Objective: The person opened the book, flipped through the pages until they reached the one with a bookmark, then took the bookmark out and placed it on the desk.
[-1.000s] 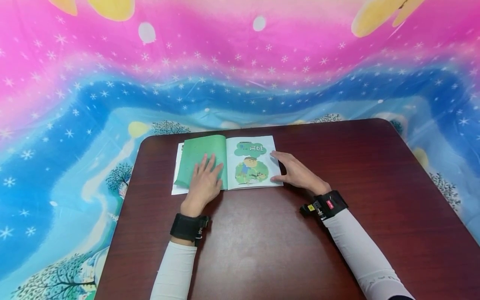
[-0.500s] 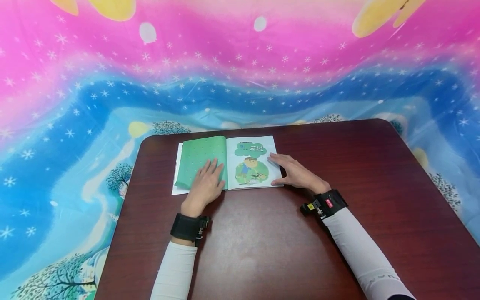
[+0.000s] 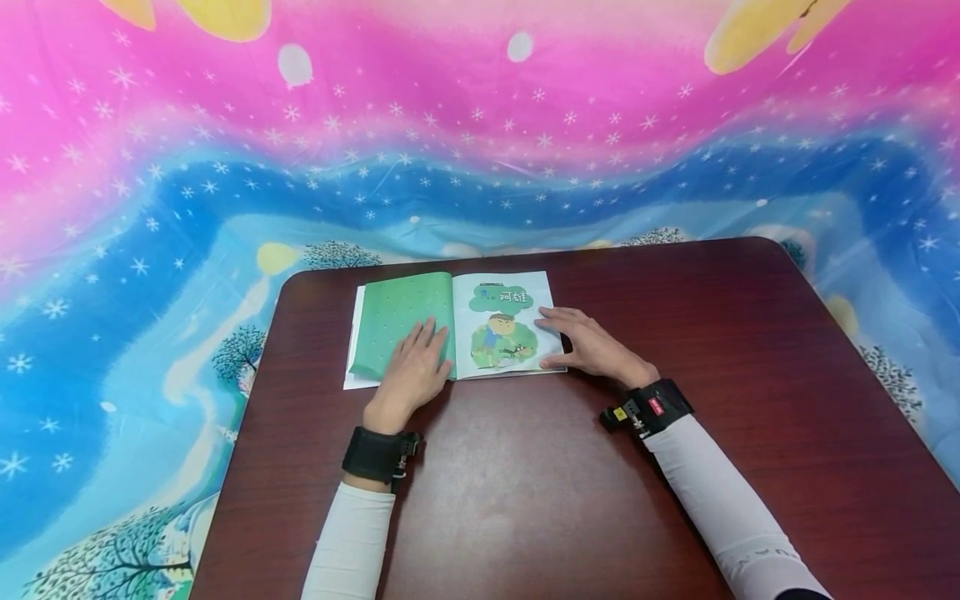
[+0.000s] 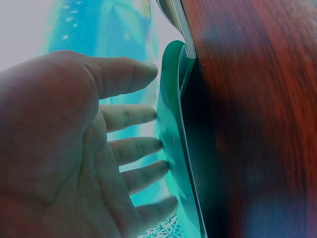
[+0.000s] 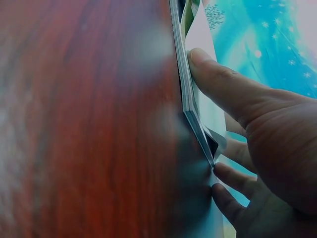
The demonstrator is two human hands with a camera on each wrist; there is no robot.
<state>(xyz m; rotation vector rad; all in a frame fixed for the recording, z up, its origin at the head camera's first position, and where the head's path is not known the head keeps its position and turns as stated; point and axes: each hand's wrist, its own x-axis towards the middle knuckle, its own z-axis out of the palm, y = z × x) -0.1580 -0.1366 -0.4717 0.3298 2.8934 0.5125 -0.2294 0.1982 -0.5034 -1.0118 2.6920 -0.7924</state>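
Note:
An open picture book [image 3: 501, 329] lies near the far edge of the table. Its right page is white with a cartoon child and a dog; on the left is a green page [image 3: 397, 312], curved up from the white sheet beneath. My left hand [image 3: 412, 371] rests on the green page with fingers spread, and in the left wrist view its fingertips touch that page. My right hand [image 3: 596, 346] is at the book's right edge. In the right wrist view its thumb [image 5: 218, 74] lies on the white page, whose near corner lifts slightly; the other fingers are at the side edge, their tips partly hidden.
The dark red-brown table [image 3: 525, 500] extends in front of and to the right of the book. A pink and blue patterned cloth [image 3: 480, 150] hangs behind the table and down its left side. Both wrists wear black straps with small cameras.
My left hand has slid slightly down and toward me on the green page. The right hand's fingers have shifted a little inward at the page edge. The book stays in place.

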